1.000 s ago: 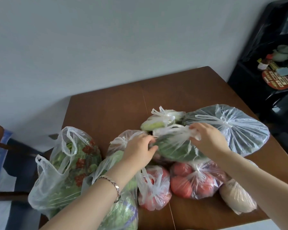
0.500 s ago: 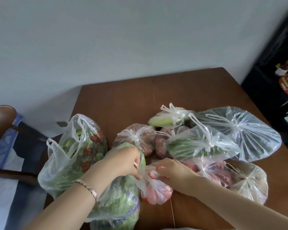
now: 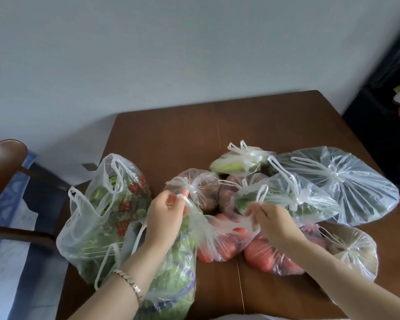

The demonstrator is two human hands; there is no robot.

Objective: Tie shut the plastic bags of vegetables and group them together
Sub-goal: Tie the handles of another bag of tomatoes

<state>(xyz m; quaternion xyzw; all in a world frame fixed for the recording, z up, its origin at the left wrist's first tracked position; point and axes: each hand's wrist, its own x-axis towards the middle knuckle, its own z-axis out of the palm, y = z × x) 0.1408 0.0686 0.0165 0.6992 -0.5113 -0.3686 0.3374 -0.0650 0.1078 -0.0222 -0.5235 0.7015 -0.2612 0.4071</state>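
Tying time: a person's left hand [image 3: 165, 218] and right hand [image 3: 271, 224] each pinch one handle of the bag of tomatoes [image 3: 218, 247]. The bag lies at the near middle of the brown table [image 3: 171, 139], between an open bag of cabbage [image 3: 173, 273] and a pile of knotted bags [image 3: 337, 181]. The thin film looks soft, light and slippery, while the fruit inside seems heavy enough to anchor it and tender enough to bruise. The sensible hold is on the two handle strips, up near their loops, so the knot cinches above the tomatoes rather than squeezing them. Half a second earlier both hands were low and close together at the bag's mouth; now they are raised and drawn apart, with the handles stretched to either side. A second earlier the same hands were on the bag of green vegetables [image 3: 284, 200], which now rests tied atop the pile. A bag of leafy greens [image 3: 106, 211] at the left edge stands untied.
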